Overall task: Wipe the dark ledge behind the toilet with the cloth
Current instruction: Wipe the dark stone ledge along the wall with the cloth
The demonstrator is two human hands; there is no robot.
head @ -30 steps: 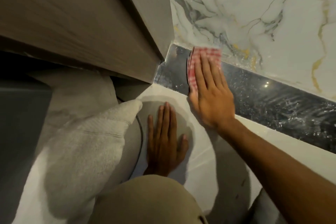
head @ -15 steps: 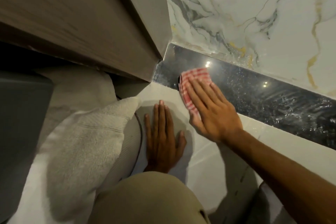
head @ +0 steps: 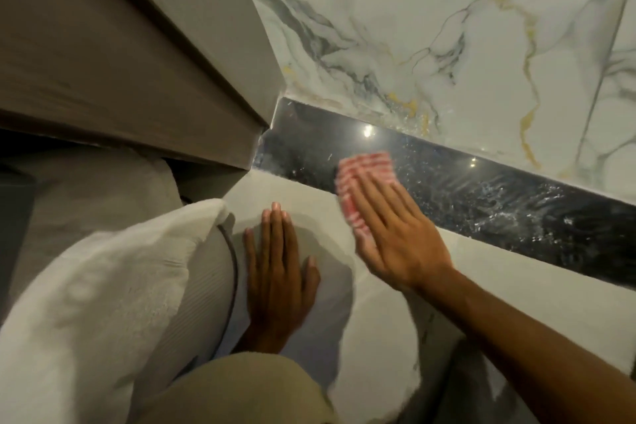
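A dark glossy ledge (head: pixel 481 196) runs diagonally below the marble wall, streaked with wet smears on its right part. My right hand (head: pixel 395 234) lies flat, pressing a red-and-white checked cloth (head: pixel 364 169) onto the near edge of the ledge; the cloth is blurred and mostly hidden under my fingers. My left hand (head: pixel 278 272) rests flat, fingers together, on the white toilet top (head: pixel 516 293) in front of the ledge and holds nothing.
A brown cabinet (head: pixel 137 62) overhangs at the left, its corner meeting the ledge's left end. A folded white towel (head: pixel 103 286) sits at lower left. The marble wall (head: pixel 447 27) rises behind the ledge. My beige-clad knee (head: pixel 241 392) is at the bottom.
My right hand slid the cloth from the ledge's left corner rightward and toward me along the ledge. My left hand stayed flat on the white top.
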